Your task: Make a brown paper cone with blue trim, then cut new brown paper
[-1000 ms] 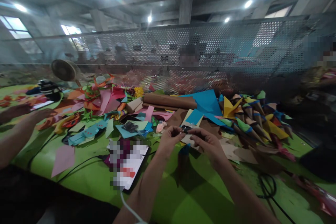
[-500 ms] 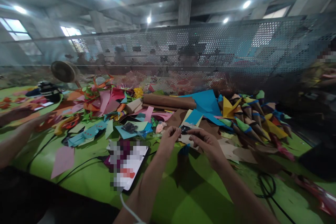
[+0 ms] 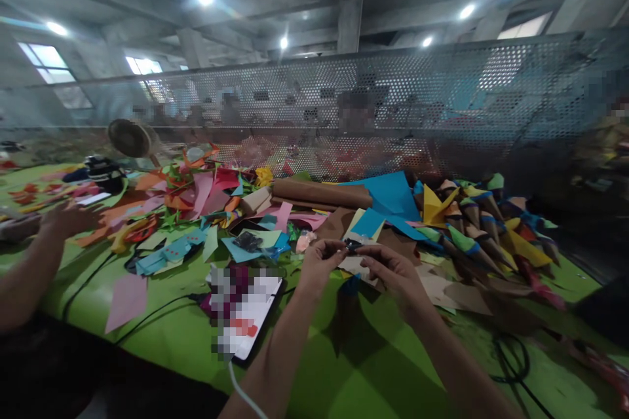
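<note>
Both my hands meet above the green table. My left hand and my right hand pinch a small dark object between their fingertips; I cannot make out what it is. Under the hands lie brown and blue paper scraps. A phone with a white cable lies on the table left of my left forearm.
Coloured paper cut-outs cover the table's far left. A brown paper roll and a pile of paper cones lie behind. Another person's arm reaches in at left. A perforated metal screen bounds the back; a black cable lies at right.
My hands stay pinched on the small dark object, barely shifting. The view has moved slightly. The other person's hand at left has moved a little.
</note>
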Action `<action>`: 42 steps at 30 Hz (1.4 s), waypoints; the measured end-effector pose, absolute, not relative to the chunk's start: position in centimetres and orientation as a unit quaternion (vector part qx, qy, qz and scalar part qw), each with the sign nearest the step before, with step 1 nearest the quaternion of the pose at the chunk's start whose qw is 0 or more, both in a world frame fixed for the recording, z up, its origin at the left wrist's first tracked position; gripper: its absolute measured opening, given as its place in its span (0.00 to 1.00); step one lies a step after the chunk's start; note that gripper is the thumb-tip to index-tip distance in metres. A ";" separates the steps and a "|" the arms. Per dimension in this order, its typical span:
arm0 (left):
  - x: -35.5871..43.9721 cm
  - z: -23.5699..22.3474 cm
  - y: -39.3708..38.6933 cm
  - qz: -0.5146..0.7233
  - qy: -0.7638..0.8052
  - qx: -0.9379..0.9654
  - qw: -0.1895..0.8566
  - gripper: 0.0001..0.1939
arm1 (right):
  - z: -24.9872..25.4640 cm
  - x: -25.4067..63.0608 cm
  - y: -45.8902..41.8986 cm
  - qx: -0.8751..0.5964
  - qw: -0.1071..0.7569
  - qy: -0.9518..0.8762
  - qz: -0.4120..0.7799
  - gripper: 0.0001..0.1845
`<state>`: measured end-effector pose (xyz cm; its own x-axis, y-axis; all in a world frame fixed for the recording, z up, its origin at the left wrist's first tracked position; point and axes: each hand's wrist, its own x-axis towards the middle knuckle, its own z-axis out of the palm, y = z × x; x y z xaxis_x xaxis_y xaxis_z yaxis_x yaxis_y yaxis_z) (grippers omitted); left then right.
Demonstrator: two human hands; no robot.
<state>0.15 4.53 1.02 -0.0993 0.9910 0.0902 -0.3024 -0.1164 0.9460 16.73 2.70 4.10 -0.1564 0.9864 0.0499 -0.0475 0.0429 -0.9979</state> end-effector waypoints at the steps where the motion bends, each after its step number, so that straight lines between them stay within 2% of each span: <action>1: 0.1 0.9 4.6 0.618 0.414 0.422 0.519 0.20 | 4.1 16.7 2.7 -0.436 0.482 -0.537 0.538 0.22; 11: -0.3 0.8 4.6 0.590 0.446 0.455 0.495 0.21 | 3.8 16.9 3.0 -0.421 0.490 -0.534 0.545 0.21; 17: -0.1 1.2 4.4 0.594 0.441 0.453 0.497 0.16 | 4.1 16.9 3.0 -0.390 0.516 -0.470 0.600 0.20; 25: 0.0 1.1 4.4 0.589 0.396 0.417 0.568 0.22 | 3.7 17.0 3.5 -0.385 0.555 -0.417 0.609 0.22; 31: 0.2 1.0 4.5 0.601 0.392 0.410 0.564 0.23 | 4.2 17.0 3.1 -0.388 0.565 -0.415 0.599 0.23; 42: -0.1 1.1 4.4 0.590 0.430 0.464 0.503 0.15 | 3.9 16.9 3.1 -0.378 0.532 -0.431 0.623 0.24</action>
<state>-0.14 4.35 1.06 -0.0641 0.9913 0.1152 -0.1941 -0.1256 0.9729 16.87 3.07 3.86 -0.1486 0.9888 -0.0124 -0.3365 -0.0623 -0.9396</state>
